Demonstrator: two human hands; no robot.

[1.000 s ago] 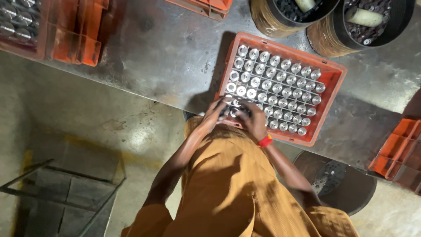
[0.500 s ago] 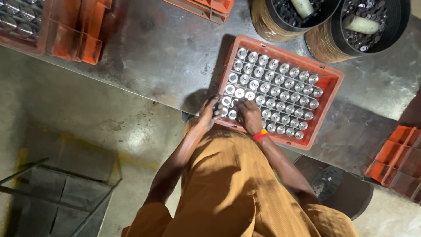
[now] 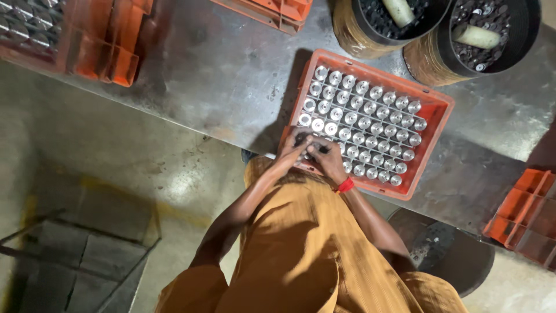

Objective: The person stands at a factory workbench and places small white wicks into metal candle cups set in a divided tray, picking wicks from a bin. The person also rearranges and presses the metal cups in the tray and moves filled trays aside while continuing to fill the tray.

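Both hands, left hand (image 3: 291, 148) and right hand (image 3: 327, 159), meet fingers curled over upright shiny metal cylinders (image 3: 315, 124) at the orange plastic crate (image 3: 431, 104)'s near corner, grip seemingly closed but unclear.

upright shiny metal cylinders (image 3: 359, 124) fill the orange crate (image 3: 431, 104).

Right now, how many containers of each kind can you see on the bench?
Orange crate under the left hand and right hand: 1
Other orange crates, partly in view: 3
Round black tubs: 2
Total: 6
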